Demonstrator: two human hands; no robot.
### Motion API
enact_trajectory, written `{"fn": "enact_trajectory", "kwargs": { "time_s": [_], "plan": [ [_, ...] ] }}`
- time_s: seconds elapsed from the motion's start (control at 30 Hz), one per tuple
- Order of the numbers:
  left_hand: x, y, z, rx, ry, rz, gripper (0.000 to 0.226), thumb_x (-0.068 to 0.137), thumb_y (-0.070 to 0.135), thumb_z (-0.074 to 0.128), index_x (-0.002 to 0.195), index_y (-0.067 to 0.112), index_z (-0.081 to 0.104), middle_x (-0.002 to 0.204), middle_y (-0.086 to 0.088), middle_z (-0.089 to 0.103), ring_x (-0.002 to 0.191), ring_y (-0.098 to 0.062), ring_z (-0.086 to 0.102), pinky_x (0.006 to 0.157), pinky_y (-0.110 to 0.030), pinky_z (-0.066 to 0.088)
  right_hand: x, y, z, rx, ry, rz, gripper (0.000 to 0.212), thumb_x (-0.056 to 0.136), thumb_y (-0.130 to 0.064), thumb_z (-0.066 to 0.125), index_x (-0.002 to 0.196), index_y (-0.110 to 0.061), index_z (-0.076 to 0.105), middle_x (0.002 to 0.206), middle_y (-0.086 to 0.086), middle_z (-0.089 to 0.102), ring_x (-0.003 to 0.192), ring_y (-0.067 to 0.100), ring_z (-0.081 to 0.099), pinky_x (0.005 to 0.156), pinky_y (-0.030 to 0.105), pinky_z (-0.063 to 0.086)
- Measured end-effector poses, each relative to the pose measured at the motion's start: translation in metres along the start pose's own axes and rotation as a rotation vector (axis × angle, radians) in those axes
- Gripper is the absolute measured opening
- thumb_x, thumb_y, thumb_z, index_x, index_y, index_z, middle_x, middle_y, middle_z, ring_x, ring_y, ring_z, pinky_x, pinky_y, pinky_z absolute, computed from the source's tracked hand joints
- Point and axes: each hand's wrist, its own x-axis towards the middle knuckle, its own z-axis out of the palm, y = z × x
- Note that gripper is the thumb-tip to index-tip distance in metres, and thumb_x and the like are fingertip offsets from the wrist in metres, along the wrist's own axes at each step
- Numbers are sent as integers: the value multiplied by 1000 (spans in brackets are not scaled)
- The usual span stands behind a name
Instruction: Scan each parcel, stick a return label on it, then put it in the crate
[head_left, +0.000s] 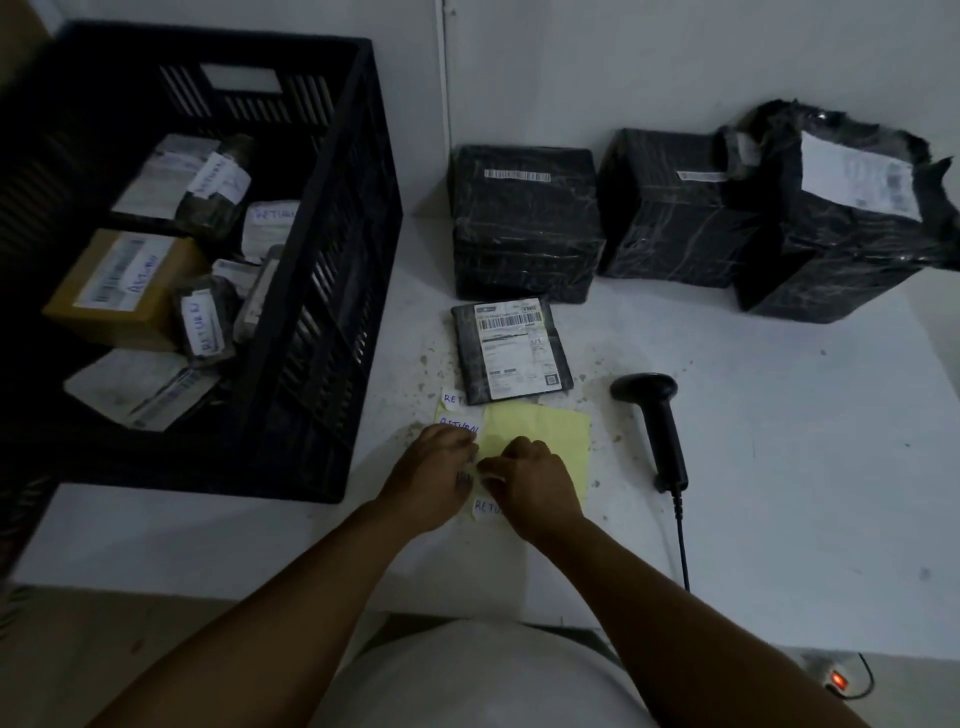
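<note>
— Where do things stand?

— Both hands are down on the yellow backing sheet (540, 426) near the counter (779, 467) edge. The left hand (431, 467) has its fingers curled down onto the sheet's left side, and the right hand (535, 483) has its fingers bent in toward the same spot, apparently picking at a return label (488, 508). I cannot tell whether either hand has actually pinched one free; the fingertips hide it.

— And the parcel it's meant for?

— Probably the small flat parcel (511, 351), lying just beyond the sheet with its barcode up. The scanner (655, 421) lies to the right, untouched.

— What could go wrong?

— The label may tear or fold onto itself if peeled from a poor corner. The light is dim, so it might get pressed over the barcode. The three big wrapped parcels (675, 208) behind are not yet done, and one could be missed. The crate (322, 312) on the left is already crowded.
</note>
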Motion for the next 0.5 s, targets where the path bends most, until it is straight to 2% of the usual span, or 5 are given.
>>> {"fn": "enact_trajectory", "kwargs": {
  "time_s": [0.13,0.27,0.37,0.5],
  "plan": [
    [2,1,2,12,35,-33,42,89,16,63,131,11,63,141,-2,53,132,-20,39,111,-25,30,2,1,1,-29,2,-37,20,95,-32,56,102,-28,75,98,1,63,86,22,55,72,33,47],
    [4,2,4,34,42,-36,40,89,17,66,128,11,65,140,-1,54,130,-21,41,108,-28,35,0,4,1,-2,-2,-61,21,98,-29,50,100,-23,71,95,0,61,84,21,51,71,34,46],
    [5,0,5,47,43,-29,39,87,16,66,126,11,66,137,-2,56,128,-22,43,105,-28,38,-8,7,-6,113,30,-54,15,96,-22,53,96,-19,68,94,1,62,84,23,52,72,37,45],
    [7,-1,6,57,51,-27,37,83,15,69,121,11,70,131,-2,59,123,-25,47,102,-29,41,-17,14,-25,396,122,26,9,96,-14,58,91,-21,61,92,-6,62,85,12,51,74,23,44]
  ]
}}
